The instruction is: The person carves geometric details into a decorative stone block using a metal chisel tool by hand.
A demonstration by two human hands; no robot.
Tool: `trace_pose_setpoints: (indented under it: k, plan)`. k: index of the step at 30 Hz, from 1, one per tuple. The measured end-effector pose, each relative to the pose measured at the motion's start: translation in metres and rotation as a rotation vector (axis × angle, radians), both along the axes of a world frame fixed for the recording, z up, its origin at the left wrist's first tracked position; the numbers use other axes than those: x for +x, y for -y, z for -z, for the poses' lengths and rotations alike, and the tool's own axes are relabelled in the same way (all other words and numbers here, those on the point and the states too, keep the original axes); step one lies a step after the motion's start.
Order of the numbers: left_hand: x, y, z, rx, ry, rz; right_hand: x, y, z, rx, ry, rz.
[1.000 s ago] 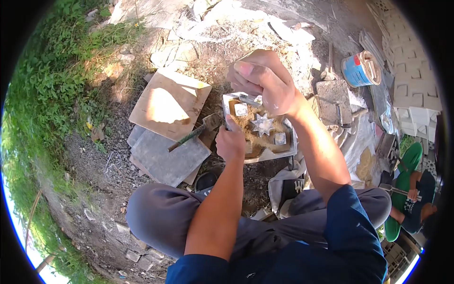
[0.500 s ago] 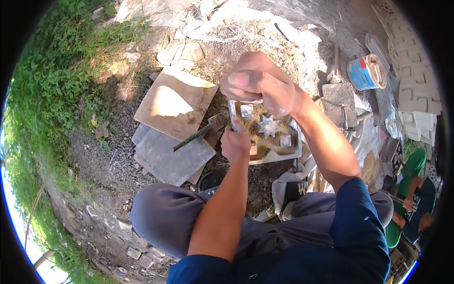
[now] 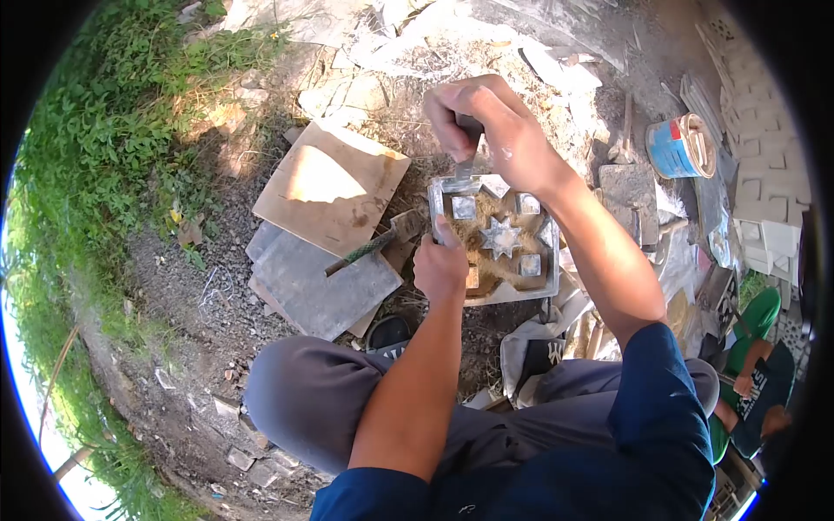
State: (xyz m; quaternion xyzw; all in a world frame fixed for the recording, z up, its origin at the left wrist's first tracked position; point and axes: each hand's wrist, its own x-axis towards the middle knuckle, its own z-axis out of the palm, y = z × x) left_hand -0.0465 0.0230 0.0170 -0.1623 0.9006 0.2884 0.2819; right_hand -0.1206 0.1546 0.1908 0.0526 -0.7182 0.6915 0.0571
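Frame (image 3: pixel 553 265) — star block (image 3: pixel 501 237) inside | boards (image 3: pixel 326 282) left | bucket (image 3: pixel 671 154) right, farther back

A metal blade (image 3: pixel 466 168) points down at a sandy, star-centred grey mould (image 3: pixel 436 201) lying flat.

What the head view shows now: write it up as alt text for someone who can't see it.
A person's right hand holds a flat grey metal blade over the far left corner of a square grey frame, while the left hand holds its left side. Inside the frame, a silvery eight-pointed star sits in brown sand.
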Motion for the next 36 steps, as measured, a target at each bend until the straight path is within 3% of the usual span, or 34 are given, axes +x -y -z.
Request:
trace_pose_setpoints:
  k: [2, 7, 11, 14, 18, 23, 26, 27, 31, 36]
  plan:
    - [0.000, 0.000, -0.002, 0.009, -0.001, 0.014, 0.018, 0.003, 0.014, -0.119, -0.107, 0.192]
    - [0.000, 0.002, -0.002, 0.002, 0.014, 0.036, 0.050, 0.025, 0.006, -0.190, -0.187, 0.183]
    - [0.005, 0.001, 0.003, 0.005, -0.067, 0.002, 0.037, 0.037, 0.014, -0.035, -0.106, 0.380]
    - [0.001, 0.002, 0.000, -0.001, -0.017, 0.012, 0.051, 0.045, 0.003, -0.159, -0.243, 0.382]
    - [0.008, 0.004, 0.001, 0.000, -0.042, 0.032, 0.033, 0.045, 0.016, 0.044, -0.166, 0.430]
    - [-0.001, 0.005, 0.003, 0.001, 0.005, 0.032, 0.042, 0.043, 0.027, -0.165, -0.307, 0.440]
    - [0.004, 0.004, 0.007, -0.010, -0.085, 0.007, 0.045, 0.041, 0.021, 0.011, -0.385, 0.488]
    - [-0.004, 0.002, 0.008, -0.010, -0.093, -0.013, 0.054, 0.039, 0.014, -0.237, -0.335, 0.417]
    - [0.003, 0.005, 0.006, 0.003, -0.051, 0.017, 0.043, 0.043, 0.018, -0.183, -0.213, 0.479]
    - [0.000, 0.003, 0.006, 0.012, -0.077, 0.027, 0.040, 0.036, 0.029, -0.220, -0.281, 0.524]
